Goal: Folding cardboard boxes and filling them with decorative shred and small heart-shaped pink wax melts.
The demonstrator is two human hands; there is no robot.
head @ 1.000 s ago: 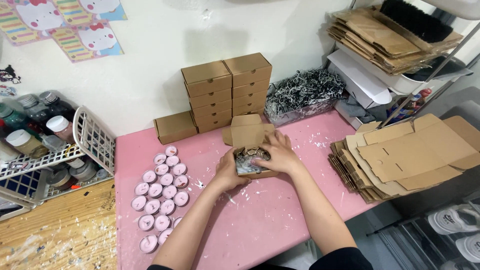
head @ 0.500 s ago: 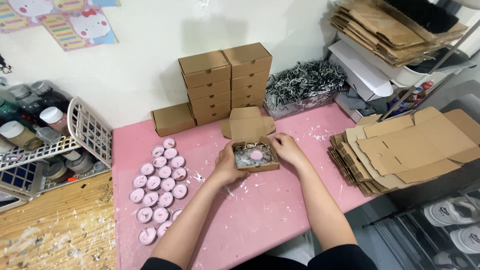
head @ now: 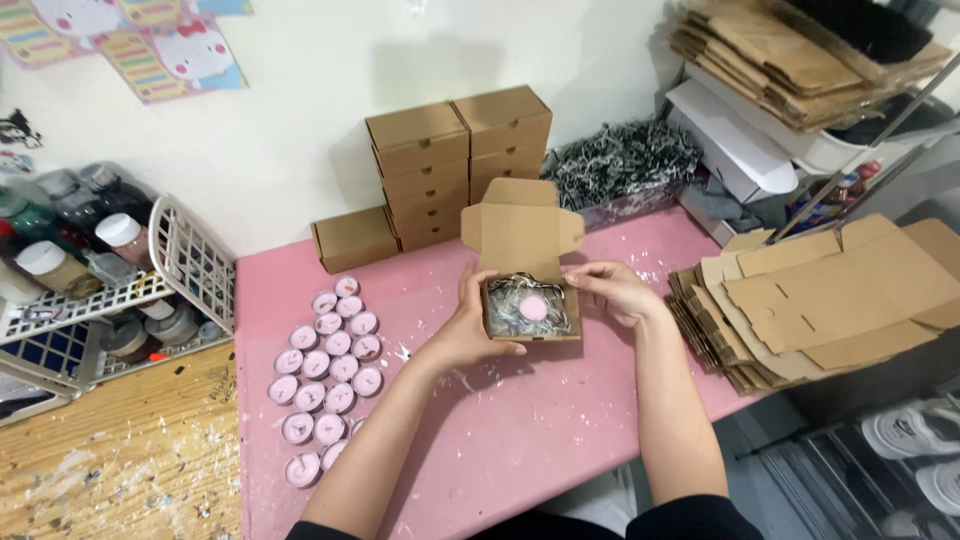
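- The small open brown cardboard box (head: pixel 530 300) sits near the centre of the pink worktop (head: pixel 520 440), its lid flap standing up at 12 o'clock.
- Inside it, a round pink tealight candle (head: pixel 534 308) lies on grey shredded paper.
- The left hand (head: pixel 468 330) grips the box's 9 o'clock wall, thumb along the front edge.
- The right hand (head: pixel 618 292) holds the 3 o'clock wall, fingers curled on it.
- At 9 o'clock of the box, a cluster of pink tealight candles (head: pixel 325 375) lies on the worktop.
- At 12 o'clock, closed brown cardboard boxes (head: pixel 455 160) are stacked against the wall.
- At 3 o'clock, flat brown cardboard blanks (head: pixel 830 295) lie piled.
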